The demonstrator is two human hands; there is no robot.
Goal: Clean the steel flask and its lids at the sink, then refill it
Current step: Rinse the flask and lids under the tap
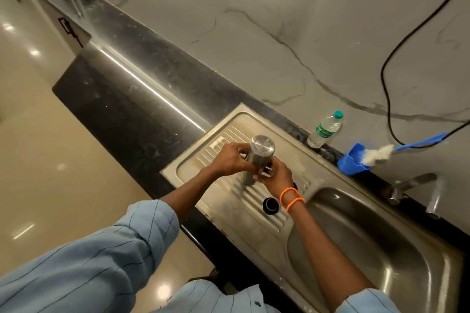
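The steel flask (pixel 258 154) stands over the ribbed drainboard (pixel 229 201) of the sink, its flat steel end facing up. My left hand (pixel 230 160) grips the flask's side from the left. My right hand (pixel 276 178) holds it low on the right, fingers curled at its lower part; what they pinch is hidden. A black lid (pixel 270 205) lies on the drainboard just below my right wrist, which wears orange bands. Part of another dark piece (pixel 295 185) shows behind my right hand.
The steel basin (pixel 376 249) lies to the right, with the tap (pixel 417 185) at its back. A blue holder (pixel 352 160) with a blue-handled bottle brush (pixel 381 152) and a plastic water bottle (pixel 325 129) stand on the dark counter (pixel 152 79) by the marble wall. A black cable (pixel 387 84) hangs there.
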